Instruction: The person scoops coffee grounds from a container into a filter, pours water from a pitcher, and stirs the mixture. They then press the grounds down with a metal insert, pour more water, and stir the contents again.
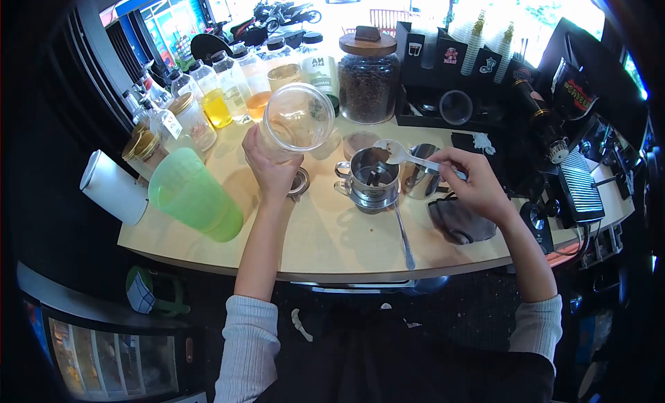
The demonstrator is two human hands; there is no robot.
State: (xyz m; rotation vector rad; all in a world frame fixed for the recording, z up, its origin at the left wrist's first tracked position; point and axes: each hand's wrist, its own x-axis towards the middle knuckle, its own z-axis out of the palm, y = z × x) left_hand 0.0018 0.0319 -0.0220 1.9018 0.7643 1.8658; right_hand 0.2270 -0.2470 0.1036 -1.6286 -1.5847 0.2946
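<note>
My left hand (pixel 270 169) is wrapped round a clear jar (pixel 296 119) and holds it tilted above the table, its round mouth facing me. Between the fingers of my right hand (pixel 474 185) is the handle of a white spoon (pixel 420 161). Brown powder lies at the spoon's bowl, over the rim of a metal drip filter (pixel 374 174). The filter rests on a small cup, with dark stuff inside it. Just right of it stands a metal cup (pixel 420 173), partly behind my right hand. A long metal spoon (pixel 404 238) lies in front of the filter.
On the left stand a green pitcher (pixel 195 195), a white canister (pixel 114 188) and several bottles (pixel 216 101). A wood-lidded jar of coffee beans (pixel 368 84) is at the back. Black cup holders (pixel 454 53) and a coffee machine (pixel 585 188) occupy the right side.
</note>
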